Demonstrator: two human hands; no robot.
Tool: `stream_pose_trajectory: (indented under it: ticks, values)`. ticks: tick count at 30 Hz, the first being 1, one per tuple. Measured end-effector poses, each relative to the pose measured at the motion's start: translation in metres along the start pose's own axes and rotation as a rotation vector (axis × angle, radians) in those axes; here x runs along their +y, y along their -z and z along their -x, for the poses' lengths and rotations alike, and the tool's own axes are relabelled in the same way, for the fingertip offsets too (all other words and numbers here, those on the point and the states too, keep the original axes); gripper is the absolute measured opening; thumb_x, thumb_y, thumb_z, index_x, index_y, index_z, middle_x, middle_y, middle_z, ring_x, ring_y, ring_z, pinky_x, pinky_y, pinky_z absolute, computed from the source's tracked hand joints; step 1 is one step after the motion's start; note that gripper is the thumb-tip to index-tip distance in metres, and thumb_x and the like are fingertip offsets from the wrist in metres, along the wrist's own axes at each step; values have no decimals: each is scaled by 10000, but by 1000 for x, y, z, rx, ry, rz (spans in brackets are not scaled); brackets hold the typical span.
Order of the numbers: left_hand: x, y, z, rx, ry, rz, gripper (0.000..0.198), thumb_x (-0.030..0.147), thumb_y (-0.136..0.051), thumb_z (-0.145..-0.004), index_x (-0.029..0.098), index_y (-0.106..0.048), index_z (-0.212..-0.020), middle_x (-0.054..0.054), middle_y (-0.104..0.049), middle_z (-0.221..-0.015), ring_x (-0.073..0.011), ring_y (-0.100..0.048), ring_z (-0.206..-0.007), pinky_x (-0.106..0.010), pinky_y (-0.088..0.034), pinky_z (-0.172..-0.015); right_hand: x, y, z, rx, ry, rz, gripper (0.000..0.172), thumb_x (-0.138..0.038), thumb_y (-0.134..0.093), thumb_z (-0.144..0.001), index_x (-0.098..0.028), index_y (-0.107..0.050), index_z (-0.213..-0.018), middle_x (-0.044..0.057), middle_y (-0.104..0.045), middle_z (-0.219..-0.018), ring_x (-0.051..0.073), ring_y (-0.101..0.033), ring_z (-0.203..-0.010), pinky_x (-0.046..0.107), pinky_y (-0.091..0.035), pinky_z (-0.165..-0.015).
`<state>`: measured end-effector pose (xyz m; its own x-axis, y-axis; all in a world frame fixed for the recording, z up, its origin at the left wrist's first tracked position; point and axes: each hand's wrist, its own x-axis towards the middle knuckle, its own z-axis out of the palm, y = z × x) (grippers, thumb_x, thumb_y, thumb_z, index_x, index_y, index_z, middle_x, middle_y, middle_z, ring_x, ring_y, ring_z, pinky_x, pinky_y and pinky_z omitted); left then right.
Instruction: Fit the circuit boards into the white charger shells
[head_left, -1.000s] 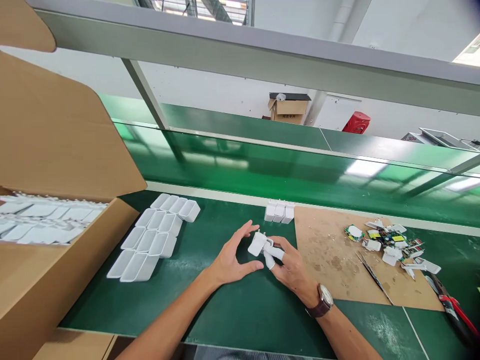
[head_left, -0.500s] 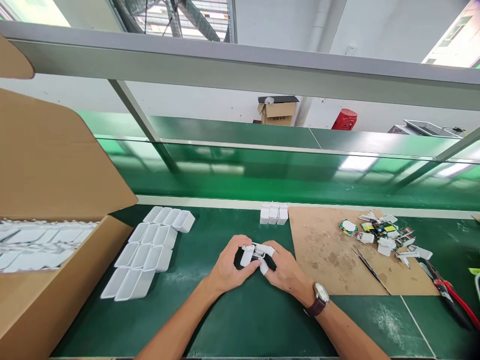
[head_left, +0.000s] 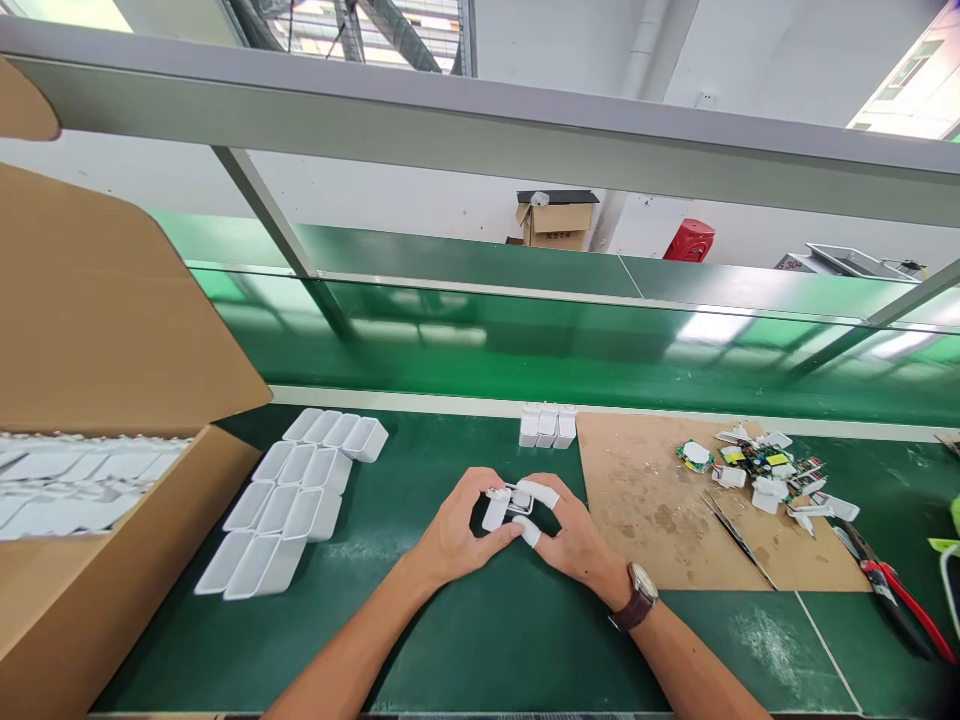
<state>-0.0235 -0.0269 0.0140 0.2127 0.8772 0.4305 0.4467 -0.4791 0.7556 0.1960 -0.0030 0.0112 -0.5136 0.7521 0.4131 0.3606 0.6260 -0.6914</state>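
Over the middle of the green bench, both my hands hold a small white plastic piece (head_left: 517, 500) between them. My left hand (head_left: 456, 530) grips its left side, with the thumb below and the fingers above. My right hand (head_left: 581, 540) has white coverings on the thumb and index finger, which close on the right side of the piece. A dark-strapped watch is on the right wrist. The fingers partly hide the piece, so its exact kind is not clear. A short row of white plastic housings (head_left: 547, 428) stands just beyond my hands.
Rows of open white plastic housings (head_left: 289, 510) stand left, beside a cardboard box (head_left: 172, 560) of white parts. At right, a brown board (head_left: 637, 510) carries tweezers (head_left: 739, 540) and a pile of circuit boards and white pieces (head_left: 772, 470). Red-handled pliers (head_left: 900, 595) lie at its edge.
My right index finger and thumb have shifted slightly around the white piece, showing more of its middle. The camera view has moved a little; the hands stay in about the same place.
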Motion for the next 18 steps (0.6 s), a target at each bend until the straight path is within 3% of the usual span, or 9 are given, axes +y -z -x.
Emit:
stream_pose_trajectory:
  ticks: [3,6,8,11,14,18]
  values:
    - [0,1,0,-5,11,0,382,356,-748,-879,244,-532,-1172,-79,-645,-1108,-225,-677,-981,-382,-581,-857,-2,1,-2,-79,29,85,371,-155,-589,-940,-244,-575,-1299,112,-653,-1175,265,-649,-1059,439,-611,-890]
    - [-3,1,1,-25,61,9,404,401,-751,-875,242,-547,-1185,-86,-648,-1115,-236,-677,-983,-404,-587,-870,-2,-2,-2,-68,38,78,340,-155,-594,-932,-241,-606,-1261,110,-668,-1136,266,-649,-1019,443,-614,-858]
    - [-6,0,4,-41,99,36,617,448,-805,-828,248,-499,-1325,-102,-642,-1183,-255,-682,-1022,-437,-592,-906,0,-6,-1,-15,-34,-12,326,-199,-618,-936,-243,-613,-1259,107,-682,-1147,256,-665,-1019,445,-615,-880]
    - [-9,-3,7,-26,56,78,1024,477,-895,-727,260,-305,-1535,-154,-580,-1354,-305,-666,-1133,-497,-587,-965,3,-12,-1,101,-319,-318,343,-370,-697,-923,-226,-628,-1228,82,-729,-1043,230,-716,-925,420,-641,-849]
    - [-10,-8,8,47,-47,27,867,400,-835,-820,270,-346,-1525,-153,-586,-1362,-297,-663,-1133,-498,-592,-957,0,-13,-4,105,-570,-701,416,-563,-718,-885,-199,-681,-1084,59,-743,-880,240,-741,-848,418,-663,-771]
    - [-9,-13,7,155,-138,-64,574,367,-756,-900,247,-496,-1397,-122,-675,-1190,-265,-688,-1017,-439,-613,-861,-8,-10,-9,20,-699,-1036,488,-646,-713,-862,-163,-689,-927,73,-737,-811,247,-754,-789,422,-665,-715]
